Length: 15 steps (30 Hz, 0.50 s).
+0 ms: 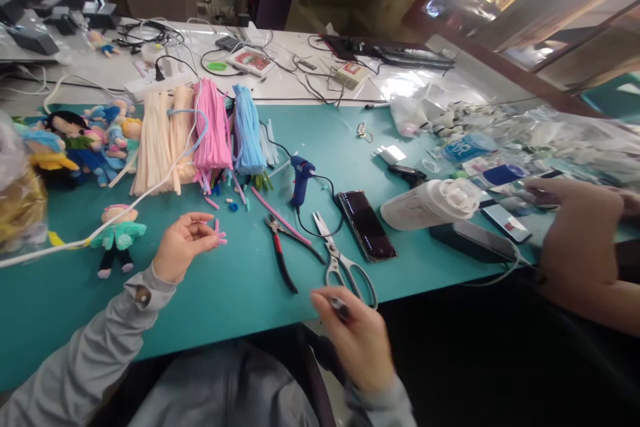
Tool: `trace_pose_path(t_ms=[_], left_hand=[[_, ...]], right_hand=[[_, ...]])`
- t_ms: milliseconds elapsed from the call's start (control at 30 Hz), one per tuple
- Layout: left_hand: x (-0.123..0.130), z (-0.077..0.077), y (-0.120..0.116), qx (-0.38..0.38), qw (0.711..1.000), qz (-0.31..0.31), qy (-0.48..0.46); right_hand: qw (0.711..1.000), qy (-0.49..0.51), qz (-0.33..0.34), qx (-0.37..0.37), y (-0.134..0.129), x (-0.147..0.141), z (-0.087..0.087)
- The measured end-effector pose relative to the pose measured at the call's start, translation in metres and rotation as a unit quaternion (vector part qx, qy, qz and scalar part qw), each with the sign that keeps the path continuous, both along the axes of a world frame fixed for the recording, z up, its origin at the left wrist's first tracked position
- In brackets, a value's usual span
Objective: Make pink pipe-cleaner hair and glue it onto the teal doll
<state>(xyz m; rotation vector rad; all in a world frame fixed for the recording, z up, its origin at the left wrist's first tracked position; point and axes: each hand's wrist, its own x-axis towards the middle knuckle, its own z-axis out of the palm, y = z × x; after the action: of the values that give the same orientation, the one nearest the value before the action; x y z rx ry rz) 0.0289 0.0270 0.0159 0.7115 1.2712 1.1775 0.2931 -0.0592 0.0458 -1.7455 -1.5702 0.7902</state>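
Note:
My left hand (186, 245), above the left part of the green mat, pinches a small bent piece of pink pipe cleaner (220, 233). At the mat's front edge, my right hand (357, 337) is closed round a small dark object (340, 309), too blurred to name. Just beyond it lie scissors (336, 257) with grey handles, partly hidden by that hand. Pliers (280, 250) with red and black handles rest between my hands, a long pink pipe cleaner (280, 215) beside them. Left of my left hand lies a doll (118, 237) in a mint-green top.
Bundles of beige (157, 140), pink (213, 127) and blue pipe cleaners (247, 130) lie behind. A blue glue gun (301, 180), a phone (367, 225) and a white bottle (430, 205) are farther right. A white cable (165, 180) crosses the left side. Another person's arm (580, 233) reaches in from the right.

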Motion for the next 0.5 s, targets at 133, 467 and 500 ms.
trace_pose_path(t_ms=[133,467,500], left_hand=[[0.002,-0.004,-0.003,-0.004,1.000,-0.022,-0.015],[-0.001,-0.011,-0.008,-0.011,0.999,-0.048,-0.011],[-0.001,-0.011,-0.008,-0.011,0.999,-0.049,-0.011]], right_hand=[[0.990,0.108,0.083,-0.027,0.041,-0.067,-0.015],[0.979,0.154,0.119,-0.062,0.069,-0.105,-0.042],[0.979,0.153,0.120,-0.060,0.070,-0.106,-0.042]])
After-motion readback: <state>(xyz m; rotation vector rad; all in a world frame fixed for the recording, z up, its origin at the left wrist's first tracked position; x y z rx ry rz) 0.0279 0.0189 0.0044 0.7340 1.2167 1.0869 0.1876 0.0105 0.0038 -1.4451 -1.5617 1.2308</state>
